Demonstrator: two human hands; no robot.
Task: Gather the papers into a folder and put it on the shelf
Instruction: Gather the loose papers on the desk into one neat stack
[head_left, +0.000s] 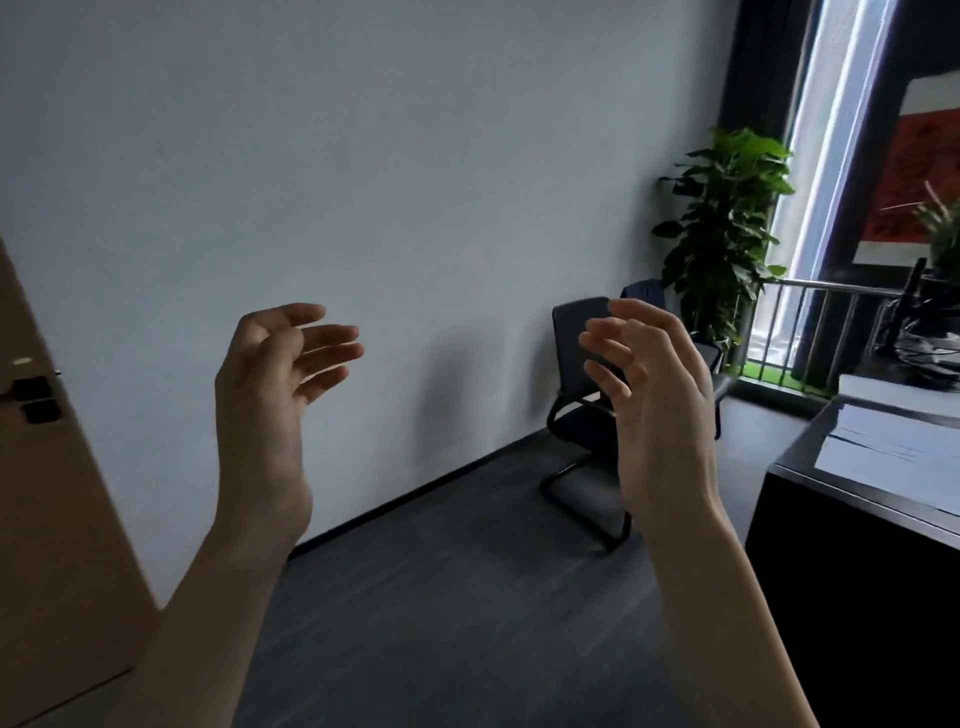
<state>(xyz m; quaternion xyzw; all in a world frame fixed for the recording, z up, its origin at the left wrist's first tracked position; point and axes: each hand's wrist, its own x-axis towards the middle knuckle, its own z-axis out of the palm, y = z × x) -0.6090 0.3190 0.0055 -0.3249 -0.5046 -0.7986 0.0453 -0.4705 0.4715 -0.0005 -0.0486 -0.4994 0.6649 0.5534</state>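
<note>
Both my hands are raised in front of me, palms turned toward each other, holding nothing. My left hand (275, 384) has its fingers spread and slightly curled in front of the pale wall. My right hand (654, 395) is likewise open, fingers apart, in front of a black chair. White papers (893, 452) lie in a loose stack on a dark desk (810, 467) at the right edge, well to the right of my right hand. No folder and no shelf are in view.
A black cantilever chair (576, 415) stands by the wall. Behind it a tall green plant (722, 234) grows beside a window with a metal railing (810, 322). A wooden door (47, 493) with a dark handle fills the left edge. Dark floor (441, 597) lies ahead.
</note>
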